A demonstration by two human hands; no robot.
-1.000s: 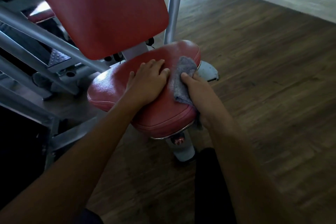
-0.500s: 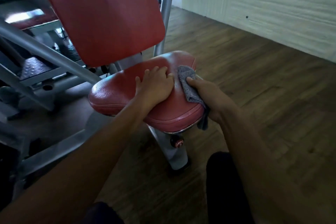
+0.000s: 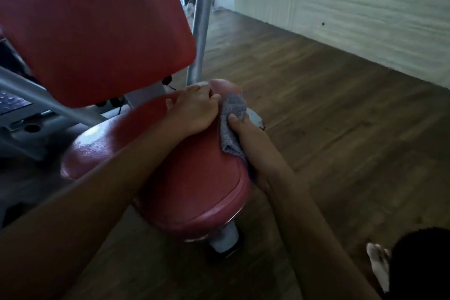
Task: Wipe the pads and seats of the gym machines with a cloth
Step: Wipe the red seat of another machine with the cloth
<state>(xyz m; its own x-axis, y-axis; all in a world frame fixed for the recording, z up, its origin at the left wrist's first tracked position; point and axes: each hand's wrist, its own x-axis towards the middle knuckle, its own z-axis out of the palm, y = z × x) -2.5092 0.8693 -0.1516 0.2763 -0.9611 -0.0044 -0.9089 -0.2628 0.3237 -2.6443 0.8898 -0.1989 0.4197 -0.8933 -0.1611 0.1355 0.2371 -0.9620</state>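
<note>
A red padded seat [image 3: 194,192] of a gym machine fills the middle of the head view, with a red back pad [image 3: 97,27] tilted above it at the upper left. My left hand [image 3: 194,112] lies flat on the far part of the seat, fingers spread. My right hand [image 3: 246,136] grips a grey cloth [image 3: 232,114] and presses it against the seat's right edge, thumb on top of the cloth. The fingers of that hand are hidden under the seat's rim.
Grey metal frame bars [image 3: 48,102] and a foot plate lie to the left. A grey upright post [image 3: 203,17] stands behind the seat. A white seat post [image 3: 225,238] goes down to the wooden floor [image 3: 341,117]. A pale wall [image 3: 353,7] runs along the right. My dark-clothed knee [image 3: 423,263] is at the lower right.
The view has come closer and shifted left. My right hand has slid the cloth along the seat's right edge toward the far end. My left hand has moved further up the seat.
</note>
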